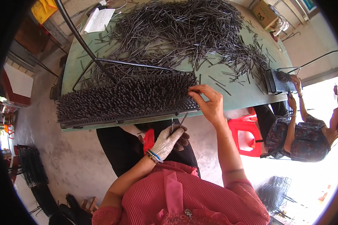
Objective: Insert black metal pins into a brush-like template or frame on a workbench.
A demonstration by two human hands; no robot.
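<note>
A long black perforated rack [118, 120] lies along the near table edge, its holes packed with upright thin black strips [125, 93]. At its right end, where bare holes show, my bare right hand [209, 100] pinches a black strip among the last ones; the fingertips partly hide it. My left hand [169, 140], in a white glove with dark fingers, is closed around a few loose black strips [183, 119] below the rack's front edge. Their ends stick up out of the glove.
A big heap of loose black strips [180, 26] covers the far part of the green table [229, 92]. A bent metal rod [79, 35] rises from the rack. At right, another person [300, 135] works on a similar rack [279, 81] beside a red stool [246, 135]. Papers [98, 20] lie far left.
</note>
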